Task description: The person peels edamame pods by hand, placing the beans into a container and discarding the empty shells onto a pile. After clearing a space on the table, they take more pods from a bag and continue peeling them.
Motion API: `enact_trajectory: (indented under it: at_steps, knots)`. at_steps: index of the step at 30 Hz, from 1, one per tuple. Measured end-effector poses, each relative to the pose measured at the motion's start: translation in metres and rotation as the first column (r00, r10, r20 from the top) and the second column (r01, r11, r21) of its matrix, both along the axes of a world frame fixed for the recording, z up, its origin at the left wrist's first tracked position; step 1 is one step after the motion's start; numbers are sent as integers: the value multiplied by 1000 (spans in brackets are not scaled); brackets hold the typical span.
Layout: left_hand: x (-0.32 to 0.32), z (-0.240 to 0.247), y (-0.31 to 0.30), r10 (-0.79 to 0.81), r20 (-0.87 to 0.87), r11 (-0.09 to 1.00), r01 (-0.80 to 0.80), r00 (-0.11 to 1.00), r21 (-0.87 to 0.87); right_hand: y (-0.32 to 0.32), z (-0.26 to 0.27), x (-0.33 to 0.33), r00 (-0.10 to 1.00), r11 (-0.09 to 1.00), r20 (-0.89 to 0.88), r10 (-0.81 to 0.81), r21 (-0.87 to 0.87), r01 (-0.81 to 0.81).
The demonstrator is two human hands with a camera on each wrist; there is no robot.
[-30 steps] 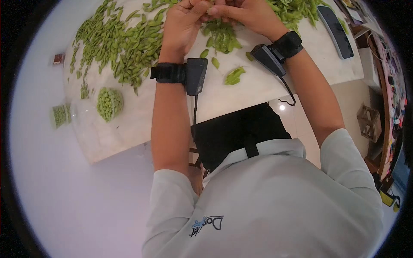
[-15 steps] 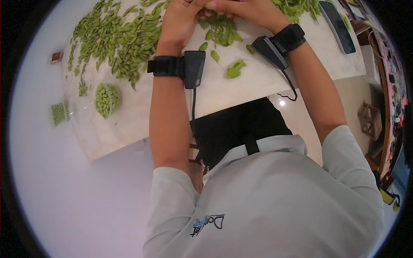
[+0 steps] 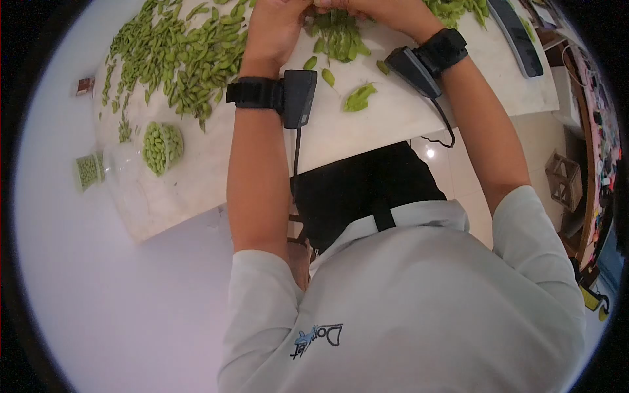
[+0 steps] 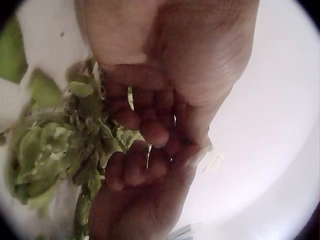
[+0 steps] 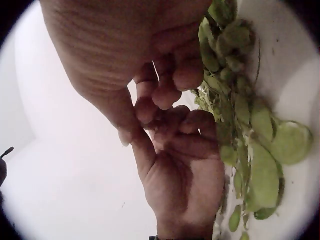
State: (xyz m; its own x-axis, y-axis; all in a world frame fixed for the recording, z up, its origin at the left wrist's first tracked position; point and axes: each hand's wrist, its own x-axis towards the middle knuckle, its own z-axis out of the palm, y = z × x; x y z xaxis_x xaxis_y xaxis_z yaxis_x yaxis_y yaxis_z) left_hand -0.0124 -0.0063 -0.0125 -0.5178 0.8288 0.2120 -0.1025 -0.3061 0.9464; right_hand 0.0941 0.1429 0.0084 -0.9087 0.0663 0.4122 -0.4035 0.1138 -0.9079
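Note:
My left hand [image 3: 274, 36] and right hand [image 3: 396, 18] meet at the top edge of the head view, fingers curled and thumbs close together. They pinch a green soybean pod between the fingertips; fingers hide nearly all of it. In the left wrist view, the right hand [image 4: 142, 205] faces the left hand [image 4: 175, 55], fingertips meeting. Below the hands lies a heap of flattened green pods [image 3: 342, 40]. A big spread of plump soybean pods [image 3: 196, 65] covers the table left of my left hand. A clear tub of shelled green beans [image 3: 162, 147] stands nearer the table's front left.
Another tub of beans [image 3: 88, 171] shows at the far left edge. A phone [image 3: 515, 39] lies on the right of the white table [image 3: 393, 124], beside more green pods [image 3: 455, 12]. Loose pods [image 3: 359, 97] lie near my forearms. Cables [image 3: 298, 157] hang from the wrist cameras.
Both hands have shifted slightly up in the head view, staying together and partly leaving the frame. The table and its things also sit a little higher in view.

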Motion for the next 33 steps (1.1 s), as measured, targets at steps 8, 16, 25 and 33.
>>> enact_trajectory:
  at_steps: [8, 16, 25, 33]
  knots:
    - [3, 4, -1, 41, -21, 999, -42, 999, -30, -1, -1, 0, 1000, 999, -1, -31, 17, 31]
    - [5, 4, 1, 88, -69, 992, -94, 994, -87, -1, -2, -2, 999, 999, -9, -40, 21, 40]
    - [3, 3, 2, 3, -18, 1000, -4, 1000, -10, -5, 5, 3, 994, 997, 97, -59, 58, 54]
    - [2, 1, 3, -6, 73, 1000, 5, 997, 10, -7, -2, 0, 988, 999, 152, 32, -11, -31]
